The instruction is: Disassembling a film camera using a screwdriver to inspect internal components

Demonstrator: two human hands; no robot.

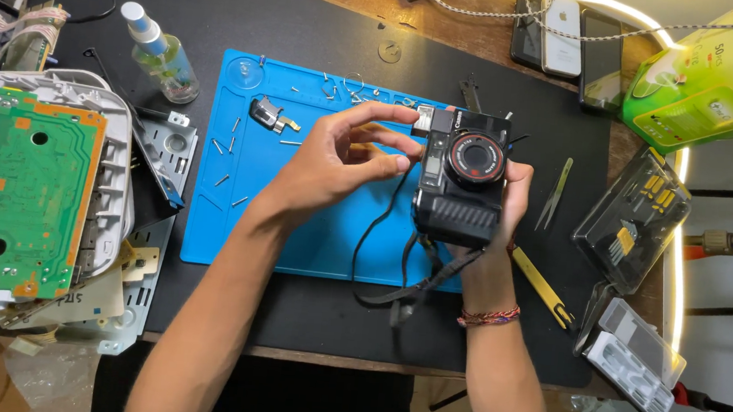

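My right hand (513,197) holds a black compact camera (461,188) from behind, lens with a red ring facing up toward me, above the blue work mat (295,217). Its black strap (396,275) hangs down over the mat's front edge. My left hand (349,156) hovers just left of the camera, fingers curled and pinched together near the camera's left side; I cannot tell whether something small sits between the fingertips. Several loose screws (229,145) and a small metal camera part (267,114) lie on the mat's left half.
A green circuit board (5,192) on a white housing sits at left, a spray bottle (161,54) behind it. Tweezers (555,194), a yellow tool (541,286) and clear tool cases (635,219) lie at right. Phones (562,36) and a green box (704,81) stand at the back.
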